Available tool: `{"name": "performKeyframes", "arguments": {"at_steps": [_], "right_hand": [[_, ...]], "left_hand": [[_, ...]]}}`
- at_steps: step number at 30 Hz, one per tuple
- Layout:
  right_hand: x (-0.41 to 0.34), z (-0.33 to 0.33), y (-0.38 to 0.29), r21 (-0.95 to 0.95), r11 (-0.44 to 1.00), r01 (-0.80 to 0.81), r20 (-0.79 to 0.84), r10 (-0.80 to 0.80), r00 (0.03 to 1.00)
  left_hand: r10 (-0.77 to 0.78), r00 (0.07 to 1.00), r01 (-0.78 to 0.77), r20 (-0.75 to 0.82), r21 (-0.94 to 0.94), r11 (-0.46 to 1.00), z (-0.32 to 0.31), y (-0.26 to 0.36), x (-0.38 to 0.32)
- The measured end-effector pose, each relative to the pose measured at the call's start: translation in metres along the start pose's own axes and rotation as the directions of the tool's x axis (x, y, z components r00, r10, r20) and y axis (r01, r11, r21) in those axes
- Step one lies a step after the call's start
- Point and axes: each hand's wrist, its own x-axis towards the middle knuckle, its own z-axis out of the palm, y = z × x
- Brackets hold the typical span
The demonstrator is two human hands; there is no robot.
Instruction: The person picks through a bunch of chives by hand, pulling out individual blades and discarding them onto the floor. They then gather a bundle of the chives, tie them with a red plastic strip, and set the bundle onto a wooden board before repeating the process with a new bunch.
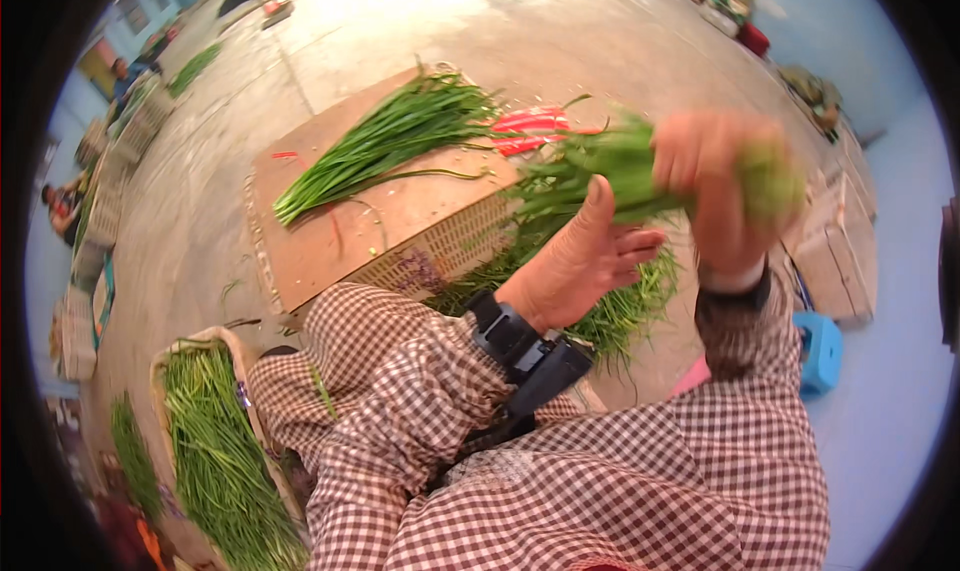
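Note:
My right hand (709, 169) is wrapped around a bunch of garlic chives or similar long green leaves (630, 169), blurred by motion, with the leaf tips to the left. Just below it, my left hand (581, 259) holds nothing, its thumb raised away from the fingers. On a brown board (300, 248) laid over a plastic crate (465, 241) lies another green bunch (390, 139), its cut ends towards the lower left. Red-and-white plastic strips (531, 129) rest at the board's far right corner. Loose greens (630, 308) are heaped below my hands, partly hidden by them.
A lined crate of greens (217, 436) stands by my knee on the left. On the right are a blue plastic stool (819, 355) and a pale box (832, 248) near the wall. Along the far left, people sit beside a row of crates (101, 203).

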Motion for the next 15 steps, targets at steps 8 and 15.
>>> {"name": "performKeyframes", "arguments": {"at_steps": [8,15], "right_hand": [[-0.013,0.069,-0.016,-0.120,0.809,0.575,0.620,-0.391,0.680],[-0.031,0.083,0.083,-0.076,0.917,0.391,0.694,-0.233,0.681]], "left_hand": [[0.350,0.937,-0.318,0.004,-0.409,0.855,0.024,0.039,-0.048],[0.454,0.879,-0.475,-0.147,-0.369,0.799,-0.099,0.041,-0.046]]}}
